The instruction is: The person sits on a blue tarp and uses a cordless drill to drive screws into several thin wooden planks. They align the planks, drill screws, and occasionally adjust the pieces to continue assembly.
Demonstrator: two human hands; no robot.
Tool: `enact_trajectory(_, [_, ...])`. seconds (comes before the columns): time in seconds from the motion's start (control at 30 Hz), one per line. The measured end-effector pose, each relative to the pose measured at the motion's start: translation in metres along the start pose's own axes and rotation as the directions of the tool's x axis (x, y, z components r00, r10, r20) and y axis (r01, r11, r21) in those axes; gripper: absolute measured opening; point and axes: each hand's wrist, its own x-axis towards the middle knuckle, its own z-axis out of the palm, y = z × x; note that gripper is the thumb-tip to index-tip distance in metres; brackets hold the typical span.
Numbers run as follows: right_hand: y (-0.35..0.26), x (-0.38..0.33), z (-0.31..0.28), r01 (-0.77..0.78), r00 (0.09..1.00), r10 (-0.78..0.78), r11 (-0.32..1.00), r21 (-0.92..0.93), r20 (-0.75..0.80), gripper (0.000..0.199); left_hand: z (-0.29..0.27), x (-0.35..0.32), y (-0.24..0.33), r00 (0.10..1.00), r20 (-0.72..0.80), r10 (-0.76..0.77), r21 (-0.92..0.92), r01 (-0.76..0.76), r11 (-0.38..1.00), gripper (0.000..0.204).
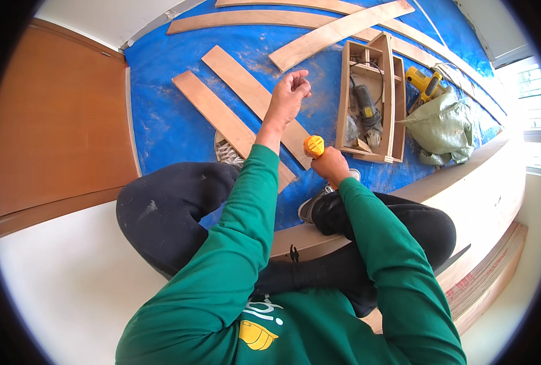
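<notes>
My right hand (331,165) grips a tool with a round yellow-orange handle end (314,146), held upright above my knee. My left hand (291,92) is stretched forward over the blue sheet (161,121), fingers curled in with the fingertips pinched together; whether something small sits between them I cannot tell. Under that hand lie two flat wooden strips (240,91), side by side on the sheet. I sit cross-legged in dark trousers and green sleeves.
A wooden tray box (392,91) with a power tool and cable inside stands ahead right. A yellow drill (424,82) and a green woven sack (444,125) lie beyond it. Long curved wooden strips (337,27) lie further off; stacked boards (489,201) on the right; brown panel (57,121) left.
</notes>
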Motion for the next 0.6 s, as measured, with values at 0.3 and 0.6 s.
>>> enact_trajectory(0.3, [-0.005, -0.001, 0.006, -0.117, 0.993, 0.115, 0.991, 0.066, 0.034, 0.03, -0.059, -0.023, -0.048, 0.967, -0.033, -0.253, -0.632, 0.176, 0.755, 0.01])
enact_trajectory(0.6, [0.019, -0.033, 0.032, -0.011, 0.992, 0.017, 0.999, 0.047, -0.127, 0.033, -0.043, -0.146, -0.257, 0.672, -0.15, -0.725, -0.932, 0.147, 0.33, 0.012])
